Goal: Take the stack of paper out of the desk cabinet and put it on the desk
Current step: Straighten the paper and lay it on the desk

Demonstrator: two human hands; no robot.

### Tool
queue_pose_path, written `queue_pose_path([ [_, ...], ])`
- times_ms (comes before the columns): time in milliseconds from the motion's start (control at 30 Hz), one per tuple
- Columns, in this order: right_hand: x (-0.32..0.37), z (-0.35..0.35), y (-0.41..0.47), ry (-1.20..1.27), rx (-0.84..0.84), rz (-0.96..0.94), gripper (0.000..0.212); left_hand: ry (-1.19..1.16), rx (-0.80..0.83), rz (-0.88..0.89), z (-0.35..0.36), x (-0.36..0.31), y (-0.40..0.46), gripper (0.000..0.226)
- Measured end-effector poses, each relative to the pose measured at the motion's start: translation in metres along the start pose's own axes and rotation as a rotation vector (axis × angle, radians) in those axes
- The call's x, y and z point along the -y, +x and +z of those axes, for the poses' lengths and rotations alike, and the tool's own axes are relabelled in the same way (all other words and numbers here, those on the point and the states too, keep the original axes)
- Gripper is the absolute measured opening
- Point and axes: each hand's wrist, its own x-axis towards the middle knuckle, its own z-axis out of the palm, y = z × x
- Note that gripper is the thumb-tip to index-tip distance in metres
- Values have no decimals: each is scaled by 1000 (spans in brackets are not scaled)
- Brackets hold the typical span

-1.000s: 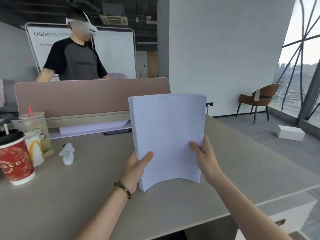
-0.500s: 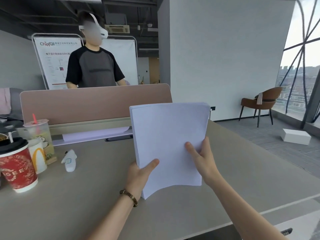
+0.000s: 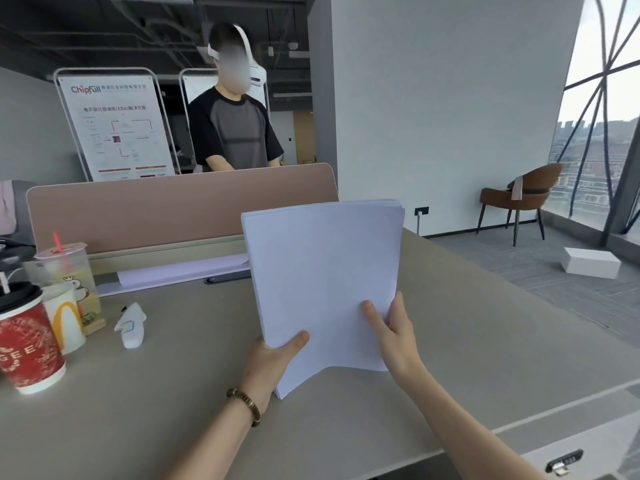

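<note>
A thick stack of white paper [image 3: 322, 278] stands nearly upright over the grey desk [image 3: 485, 341], its lower edge bowed and its bottom left corner close to the desktop. My left hand [image 3: 268, 362] grips its lower left edge, thumb on the front sheet. My right hand [image 3: 394, 334] holds the lower right edge, fingers spread on the front. The cabinet's white front and lock [image 3: 564, 460] show at the bottom right, under the desk edge.
Three drink cups [image 3: 31, 344] stand at the desk's left, with a small white device [image 3: 131, 325] beside them. A pink divider panel [image 3: 173, 206] closes the far edge. A person stands behind it. A chair [image 3: 519, 195] and a white box [image 3: 590, 263] are on the floor to the right.
The view has tilted up and shifted. The stack stays upright in both hands, held over the same part of the desk. The person behind the divider has moved right.
</note>
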Motion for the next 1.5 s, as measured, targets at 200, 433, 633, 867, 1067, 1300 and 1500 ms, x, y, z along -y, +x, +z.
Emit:
queue_pose_path([
  [200,4,-15,13,-23,11,46,8,116,0,42,13,-11,4,9],
  [433,13,-64,56,-108,-42,171,21,49,83,54,69,-27,26,26],
  [633,-4,-117,96,-188,-96,270,29,-29,104,-86,130,-9,55,31],
  [867,-36,-155,136,-311,-93,338,32,135,-17,-125,180,4,79,36],
  [1067,-62,-182,166,-376,-51,400,42,353,-78,-94,214,5,96,42],
  [1300,-71,-203,193,-533,-34,400,59,547,-78,-30,242,12,120,28],
  [1500,-89,-228,221,-587,-37,410,78,806,-49,15,266,20,145,36],
])
